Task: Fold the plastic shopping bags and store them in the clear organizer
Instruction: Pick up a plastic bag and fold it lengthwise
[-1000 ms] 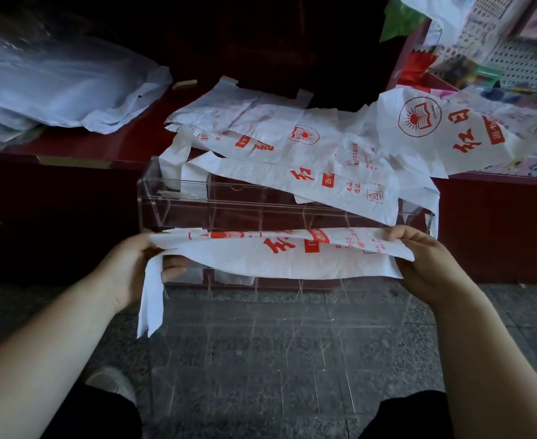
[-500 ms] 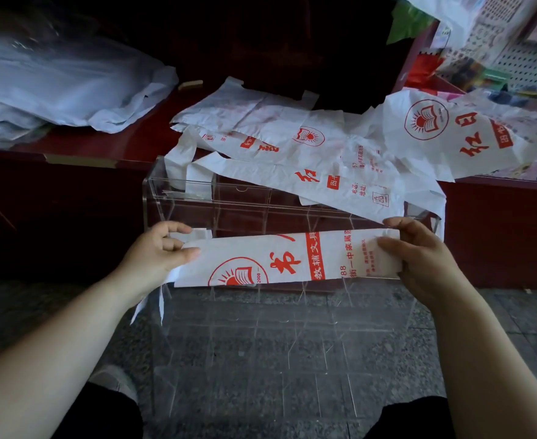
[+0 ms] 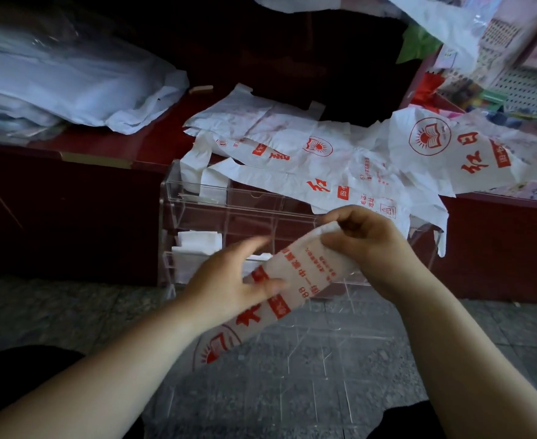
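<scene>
Before the organizer, bag strip now aslant, left hand nearer right hand

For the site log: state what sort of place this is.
Probably a small shop: printed shopping bags heaped on a dark red counter, packaged goods by a pegboard panel.
</scene>
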A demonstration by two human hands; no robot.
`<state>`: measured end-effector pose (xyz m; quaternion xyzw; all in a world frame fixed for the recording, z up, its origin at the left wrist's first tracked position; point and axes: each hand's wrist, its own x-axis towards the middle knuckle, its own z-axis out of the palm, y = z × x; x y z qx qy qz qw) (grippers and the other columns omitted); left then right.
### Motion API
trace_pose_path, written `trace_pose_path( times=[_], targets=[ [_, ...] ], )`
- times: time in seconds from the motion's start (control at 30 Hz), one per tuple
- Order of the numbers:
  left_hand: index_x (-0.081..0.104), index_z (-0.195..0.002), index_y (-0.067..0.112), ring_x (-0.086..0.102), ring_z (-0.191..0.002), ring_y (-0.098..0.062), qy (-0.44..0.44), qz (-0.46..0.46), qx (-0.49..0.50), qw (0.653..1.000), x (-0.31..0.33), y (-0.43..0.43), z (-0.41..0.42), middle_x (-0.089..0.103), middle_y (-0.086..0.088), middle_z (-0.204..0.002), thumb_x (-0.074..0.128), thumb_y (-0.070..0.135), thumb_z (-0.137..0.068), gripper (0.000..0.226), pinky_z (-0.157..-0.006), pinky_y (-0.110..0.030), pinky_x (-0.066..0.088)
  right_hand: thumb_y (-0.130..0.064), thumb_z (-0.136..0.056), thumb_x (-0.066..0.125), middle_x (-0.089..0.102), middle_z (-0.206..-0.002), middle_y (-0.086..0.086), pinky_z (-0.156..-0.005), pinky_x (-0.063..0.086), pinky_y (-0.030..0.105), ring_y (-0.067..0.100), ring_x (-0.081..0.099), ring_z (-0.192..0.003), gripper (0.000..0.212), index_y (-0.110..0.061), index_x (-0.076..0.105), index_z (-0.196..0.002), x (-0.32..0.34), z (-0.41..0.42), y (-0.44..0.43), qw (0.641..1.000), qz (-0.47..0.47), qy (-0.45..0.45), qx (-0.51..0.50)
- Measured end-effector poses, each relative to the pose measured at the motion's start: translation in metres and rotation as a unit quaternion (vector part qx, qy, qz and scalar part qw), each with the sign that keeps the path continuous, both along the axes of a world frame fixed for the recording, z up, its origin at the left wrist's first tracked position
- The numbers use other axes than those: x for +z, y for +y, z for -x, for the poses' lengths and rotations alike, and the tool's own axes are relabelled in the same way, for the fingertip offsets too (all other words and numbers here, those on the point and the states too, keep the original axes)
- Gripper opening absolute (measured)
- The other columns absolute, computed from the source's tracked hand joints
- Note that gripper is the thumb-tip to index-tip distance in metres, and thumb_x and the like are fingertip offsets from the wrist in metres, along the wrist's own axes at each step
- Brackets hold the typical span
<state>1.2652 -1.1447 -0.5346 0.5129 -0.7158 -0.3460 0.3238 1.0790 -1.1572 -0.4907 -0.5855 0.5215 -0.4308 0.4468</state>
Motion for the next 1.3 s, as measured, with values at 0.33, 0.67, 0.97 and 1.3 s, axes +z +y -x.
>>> trace_pose_path(
  times=[0.33, 0.67, 0.97, 1.3],
  targets=[
    [0.062, -0.070, 0.024, 0.063, -0.054, 0.005, 0.229, -0.148, -0.034, 0.962, 0.016, 0.002, -0.008, 0.065, 0.019, -0.053, 0.067, 0.006, -0.078, 0.020, -0.050, -0.007, 0.046, -0.003, -0.082, 0.062, 0.061, -0.073, -0.011, -0.056, 0.052, 0.013, -0.003, 0.061, -0.060, 0.024, -0.025, 0.058, -0.074, 0.034, -0.062, -0.013, 0.991, 0.090, 0.078, 0.058],
    [0.064, -0.072, 0.016, 0.066, -0.055, -0.005, 0.274, -0.215, -0.036, 0.937, 0.010, -0.002, -0.018, 0.069, 0.008, -0.057, 0.064, 0.008, -0.080, 0.011, -0.055, -0.016, 0.052, -0.014, -0.087, 0.057, 0.069, -0.067, -0.002, -0.064, 0.058, 0.024, 0.011, 0.067, -0.064, 0.016, -0.010, 0.060, -0.072, 0.020, -0.047, -0.014, 0.995, -0.057, 0.058, 0.052],
    [0.066, -0.064, 0.012, 0.065, -0.052, -0.007, 0.244, -0.267, -0.030, 0.932, -0.008, -0.006, -0.013, 0.068, 0.003, -0.056, 0.066, 0.007, -0.078, 0.015, -0.056, -0.017, 0.053, -0.015, -0.090, 0.054, 0.067, -0.056, -0.001, -0.063, 0.056, 0.033, 0.012, 0.066, -0.055, 0.021, -0.008, 0.055, -0.071, 0.015, -0.007, -0.037, 0.988, -0.027, -0.057, -0.139],
    [0.062, -0.058, 0.004, 0.052, -0.051, -0.012, 0.100, -0.303, -0.068, 0.945, -0.025, -0.012, -0.011, 0.060, -0.008, -0.058, 0.068, 0.007, -0.078, 0.020, -0.047, -0.016, 0.039, -0.013, -0.093, 0.049, 0.059, -0.043, -0.008, -0.038, 0.046, 0.023, 0.007, 0.058, -0.040, 0.022, -0.012, 0.052, -0.072, -0.001, 0.044, -0.041, 0.955, -0.030, -0.169, -0.241]
  ],
)
